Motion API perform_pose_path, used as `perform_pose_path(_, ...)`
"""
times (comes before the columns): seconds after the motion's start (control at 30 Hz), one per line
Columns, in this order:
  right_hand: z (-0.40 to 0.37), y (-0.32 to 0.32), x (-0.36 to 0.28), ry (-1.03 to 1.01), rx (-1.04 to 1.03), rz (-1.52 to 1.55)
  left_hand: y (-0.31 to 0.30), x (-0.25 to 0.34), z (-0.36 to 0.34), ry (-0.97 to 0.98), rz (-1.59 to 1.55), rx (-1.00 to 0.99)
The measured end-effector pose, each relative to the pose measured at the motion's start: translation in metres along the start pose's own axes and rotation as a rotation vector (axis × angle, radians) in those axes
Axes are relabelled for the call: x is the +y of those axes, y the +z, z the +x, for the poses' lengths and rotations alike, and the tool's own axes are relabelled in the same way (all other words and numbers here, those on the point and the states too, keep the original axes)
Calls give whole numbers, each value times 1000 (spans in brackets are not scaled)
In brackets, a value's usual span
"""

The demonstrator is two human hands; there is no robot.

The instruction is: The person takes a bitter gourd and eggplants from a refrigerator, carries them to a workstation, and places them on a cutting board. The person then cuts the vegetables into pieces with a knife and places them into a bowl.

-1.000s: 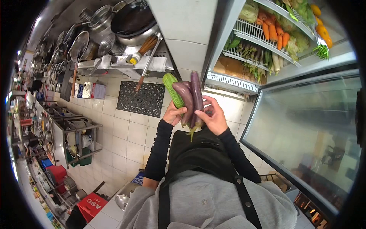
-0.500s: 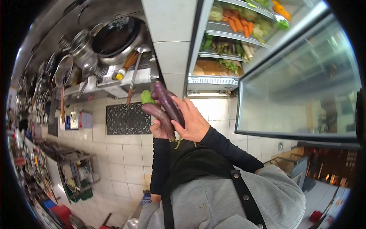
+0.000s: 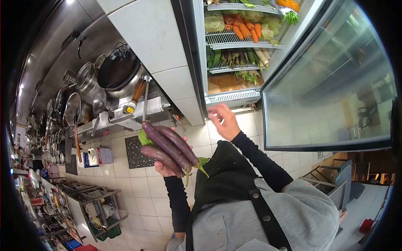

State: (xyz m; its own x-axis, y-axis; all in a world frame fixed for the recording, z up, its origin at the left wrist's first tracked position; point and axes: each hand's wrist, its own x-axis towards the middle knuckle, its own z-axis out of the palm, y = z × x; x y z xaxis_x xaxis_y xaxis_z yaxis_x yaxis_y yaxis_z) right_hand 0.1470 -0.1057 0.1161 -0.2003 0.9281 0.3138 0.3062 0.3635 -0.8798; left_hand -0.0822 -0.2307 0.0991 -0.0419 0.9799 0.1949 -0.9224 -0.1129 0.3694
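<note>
Several long purple eggplants (image 3: 168, 145) lie side by side across my left hand (image 3: 164, 169), which is wrapped round them from below. Their green stems point down toward my apron. A bright green vegetable (image 3: 143, 138), mostly hidden behind the eggplants, sticks out at their left; its kind I cannot make out. My right hand (image 3: 226, 122) is apart from the bundle, in front of the refrigerator's lower edge. Its fingers are loosely bent and spread, with nothing in them. Carrots (image 3: 245, 31) and long green vegetables (image 3: 216, 57) fill the refrigerator shelves (image 3: 243, 39).
The refrigerator's glass door (image 3: 331, 88) stands wide open at the right. A steel counter with a black wok (image 3: 118, 69), strainers (image 3: 73, 106) and a bamboo brush (image 3: 137, 93) runs along the left. A black mat (image 3: 138, 152) lies on the tiled floor.
My right hand has let go of the eggplants and moved right, toward the refrigerator. The eggplants, in my left hand, have shifted lower and left. The view has turned somewhat.
</note>
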Motion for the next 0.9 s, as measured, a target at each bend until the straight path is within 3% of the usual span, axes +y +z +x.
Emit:
perform_pose_path(0.13, 23, -19, 163, 167, 120, -109, 10, -9, 9, 131, 22, 14)
perform_pose_path(0.33, 67, -44, 310, 340, 121, -202, 22, -17, 23, 211, 24, -38)
perform_pose_path(0.43, 112, -42, 368, 328, 103, -294, 13, -8, 23, 144, 39, -42)
perform_pose_path(0.57, 201, -39, 424, 201, 279, -268, 17, -16, 26, 167, 9, 20)
perform_pose_path(0.63, 250, -42, 426, 263, 313, -300, 25, -18, 37, 180, 52, -25)
perform_pose_path(0.73, 311, -31, 431, 187, 207, -339, 17, -10, 32, 96, 28, -43)
perform_pose_path(0.8, 355, -16, 435, 345, -111, -508, 17, -14, 31, 124, 4, -18)
perform_pose_path(0.87, 388, 36, 499, 411, -98, -772, 14, -15, 29, 131, -8, -5)
perform_pose_path(0.9, 383, 48, 487, 285, 87, -767, 10, -13, 25, 123, -7, 2)
